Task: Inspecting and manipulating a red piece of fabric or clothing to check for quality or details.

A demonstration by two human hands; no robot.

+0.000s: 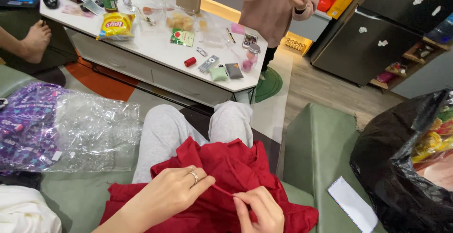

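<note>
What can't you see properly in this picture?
Head view only:
- Right hand: its lower part is cut off by the bottom edge.
- Red garment: folds hide its shape; what both hands, left hand too, pinch is too thin to tell.
- Black bag: its plastic and the right edge hide most of its contents.
- Standing person: cut off by the top edge.

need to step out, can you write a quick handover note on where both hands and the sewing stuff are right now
Left hand: rests on the red garment in the lap, fingertips pinching one end of a taut red thread.
Right hand: pinches the thread's other end against the cloth; whether a needle is held cannot be made out.
Red thread spool: on the white table, beside the remote.
Done: thread is drawn out between the hands.
Left: no finished stitching is visible.
</note>
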